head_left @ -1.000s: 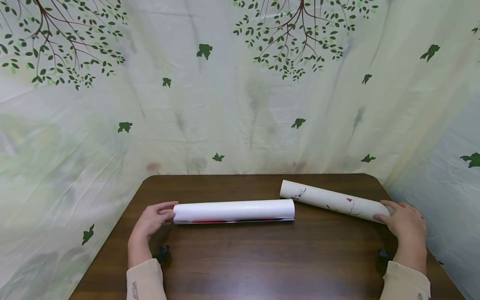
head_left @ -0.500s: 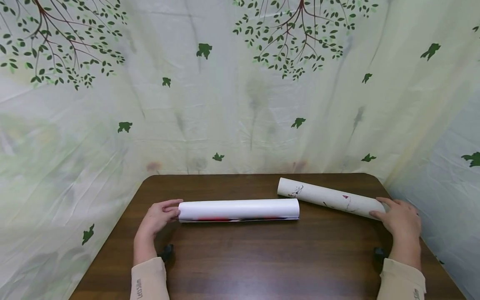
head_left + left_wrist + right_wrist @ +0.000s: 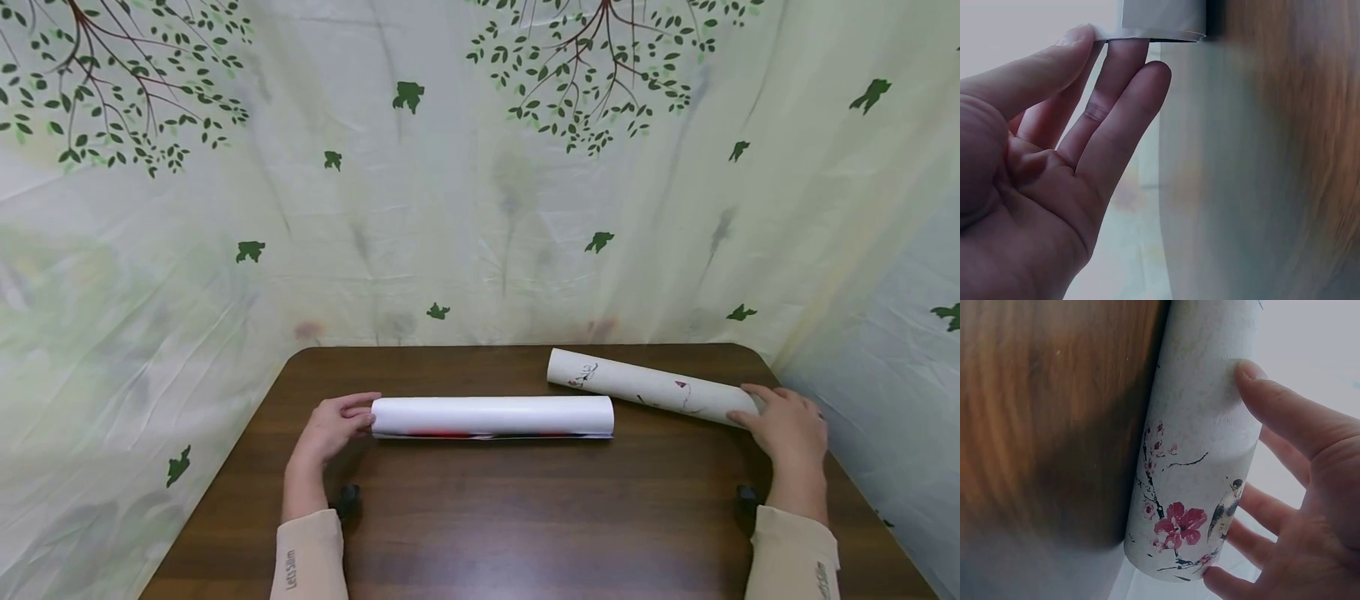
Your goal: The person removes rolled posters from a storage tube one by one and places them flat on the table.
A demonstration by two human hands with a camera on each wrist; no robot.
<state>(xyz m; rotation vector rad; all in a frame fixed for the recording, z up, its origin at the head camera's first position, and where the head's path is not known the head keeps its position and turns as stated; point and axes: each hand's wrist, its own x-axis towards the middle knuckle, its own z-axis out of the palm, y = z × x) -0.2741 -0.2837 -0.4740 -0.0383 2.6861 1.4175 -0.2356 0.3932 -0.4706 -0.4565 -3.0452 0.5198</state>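
A white paper roll [image 3: 491, 417], with a strip of red along its lower edge, lies crosswise over the brown table. My left hand [image 3: 332, 432] pinches its left end; in the left wrist view the thumb [image 3: 1063, 59] meets the rim and some fingertips are hidden by the roll. Farther right, a paper roll with a blossom print [image 3: 652, 385] slants down toward my right hand [image 3: 787, 425], which grips its right end. The thumb [image 3: 1272, 400] presses one side in the right wrist view, and the other fingers reach round behind, partly hidden.
The wooden table [image 3: 525, 517] has rounded far corners. Behind it hangs a pale curtain [image 3: 480, 208] printed with branches and leaves, also falling along both sides. A small dark device sits by each wrist, the left device [image 3: 348, 502] and the right device [image 3: 747, 500].
My left hand has moved right and slightly away with the white roll. My right hand has moved left and away with the blossom-print roll, so the two rolls overlap more sideways.
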